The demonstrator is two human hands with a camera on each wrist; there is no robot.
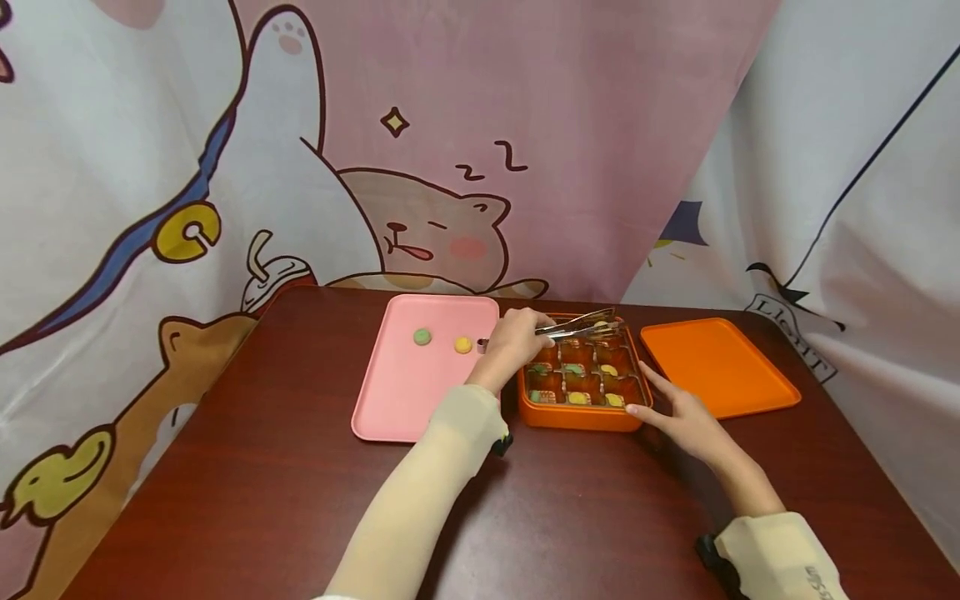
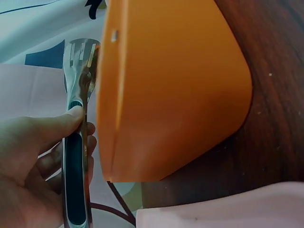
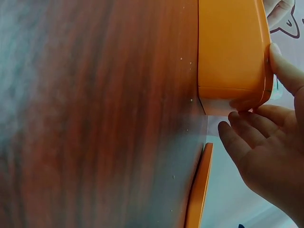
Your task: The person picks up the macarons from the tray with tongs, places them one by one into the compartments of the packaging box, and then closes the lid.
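Observation:
My left hand grips metal tongs, its thumb on one arm of them. The tongs' heads reach over the far right compartments of an orange box, overlapping a yellow piece there. Inside the box is a divided insert with small yellow and green round pieces in several compartments. My right hand is at the box's near right corner, thumb by the front rim and fingers extended along the right side. In the right wrist view, the thumb touches the box's upper edge.
Left of the box lies a pink tray bearing a green round piece and a yellow one. A flat orange lid rests on the brown table at the right. A printed curtain hangs behind.

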